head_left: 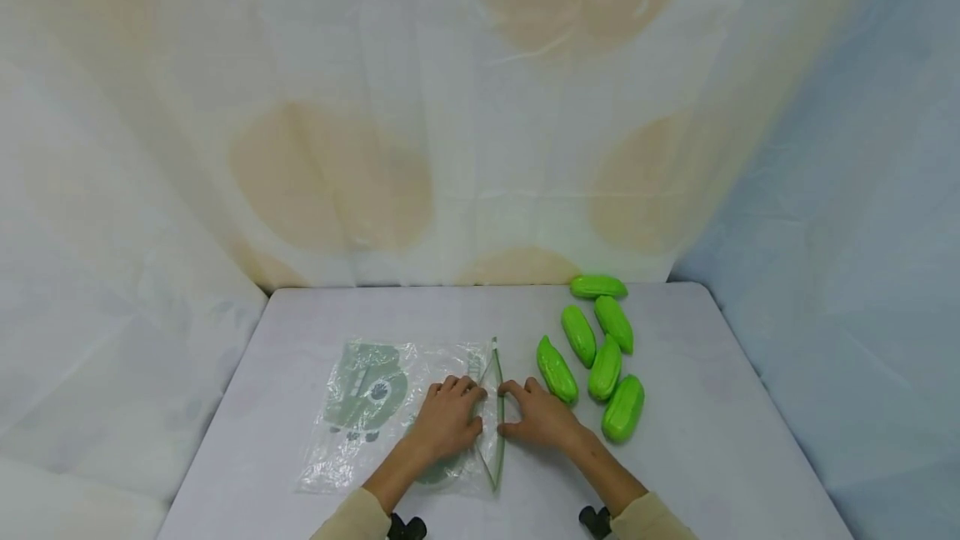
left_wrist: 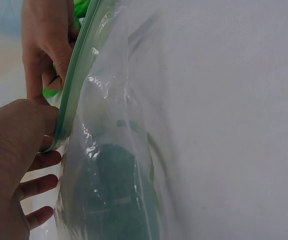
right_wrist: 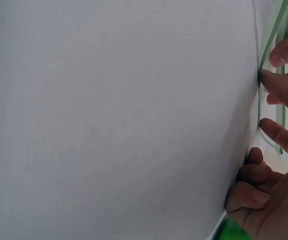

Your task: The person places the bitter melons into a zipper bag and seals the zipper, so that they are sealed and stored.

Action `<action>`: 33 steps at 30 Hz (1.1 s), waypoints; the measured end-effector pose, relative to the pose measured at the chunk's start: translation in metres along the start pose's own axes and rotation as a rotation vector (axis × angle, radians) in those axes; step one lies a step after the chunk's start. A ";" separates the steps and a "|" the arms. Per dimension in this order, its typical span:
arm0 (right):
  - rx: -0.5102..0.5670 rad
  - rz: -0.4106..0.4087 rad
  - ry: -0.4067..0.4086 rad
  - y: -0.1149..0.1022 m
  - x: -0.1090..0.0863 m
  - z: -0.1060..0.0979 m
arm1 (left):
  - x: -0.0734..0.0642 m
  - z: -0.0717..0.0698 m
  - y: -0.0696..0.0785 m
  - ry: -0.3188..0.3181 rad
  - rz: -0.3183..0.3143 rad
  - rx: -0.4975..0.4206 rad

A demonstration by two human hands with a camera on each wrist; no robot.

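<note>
A clear zip bag [head_left: 375, 390] with green printing lies on the table, its green-edged mouth facing right and spread into a narrow diamond. My left hand [head_left: 450, 419] lies over the bag and holds the left edge of the mouth with thumb and forefinger. At the opposite edge, my right hand [head_left: 543, 417] holds the green strip [left_wrist: 76, 75] by thumb and fingertip, set apart along it. In the right wrist view, the other fingers [right_wrist: 251, 197] of that hand are curled. Several glossy green cucumber-like vegetables [head_left: 555, 371] lie beyond and right of my right hand.
The white-covered table [head_left: 712, 440] ends at a patterned curtain [head_left: 465, 148] behind, with more cloth hanging at both sides. One green vegetable [head_left: 597, 287] lies right at the back edge. Dark wrist-camera mounts [head_left: 407, 527] sit under both forearms.
</note>
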State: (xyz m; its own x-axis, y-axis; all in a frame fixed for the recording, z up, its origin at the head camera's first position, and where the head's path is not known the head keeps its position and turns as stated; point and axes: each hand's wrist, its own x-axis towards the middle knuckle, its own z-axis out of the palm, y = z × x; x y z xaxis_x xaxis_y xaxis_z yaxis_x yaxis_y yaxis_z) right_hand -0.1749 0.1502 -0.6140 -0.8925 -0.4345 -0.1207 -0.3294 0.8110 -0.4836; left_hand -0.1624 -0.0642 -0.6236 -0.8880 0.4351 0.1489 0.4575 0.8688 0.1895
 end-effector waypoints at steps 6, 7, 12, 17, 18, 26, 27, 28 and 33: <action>-0.002 -0.001 -0.004 0.001 -0.001 -0.001 | 0.001 0.000 -0.005 -0.015 -0.017 -0.064; -0.003 -0.001 -0.005 0.001 -0.001 -0.001 | 0.001 -0.001 -0.006 -0.018 -0.023 -0.080; 0.000 0.003 -0.003 0.001 0.000 -0.001 | 0.000 -0.007 -0.007 -0.006 -0.031 -0.135; -0.014 0.002 0.005 0.000 -0.001 0.000 | -0.001 -0.012 -0.010 -0.003 -0.029 -0.171; -0.018 0.000 0.008 0.000 -0.001 0.000 | -0.002 -0.013 -0.011 -0.005 -0.031 -0.179; -0.017 -0.019 0.028 0.001 -0.002 0.000 | -0.005 -0.018 -0.020 -0.028 -0.045 -0.276; -0.016 -0.018 0.027 0.001 -0.002 0.001 | -0.006 -0.019 -0.021 -0.032 -0.050 -0.291; -0.015 -0.016 0.026 0.001 -0.002 0.001 | -0.007 -0.020 -0.022 -0.039 -0.056 -0.299; -0.031 -0.008 0.026 0.003 0.000 0.005 | -0.011 -0.025 -0.028 -0.068 -0.086 -0.345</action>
State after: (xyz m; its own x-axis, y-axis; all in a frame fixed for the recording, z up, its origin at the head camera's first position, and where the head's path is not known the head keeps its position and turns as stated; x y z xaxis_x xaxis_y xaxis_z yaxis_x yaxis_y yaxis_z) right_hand -0.1745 0.1499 -0.6201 -0.8973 -0.4313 -0.0939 -0.3459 0.8192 -0.4575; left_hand -0.1643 -0.0995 -0.6060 -0.9195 0.3891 0.0555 0.3598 0.7768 0.5169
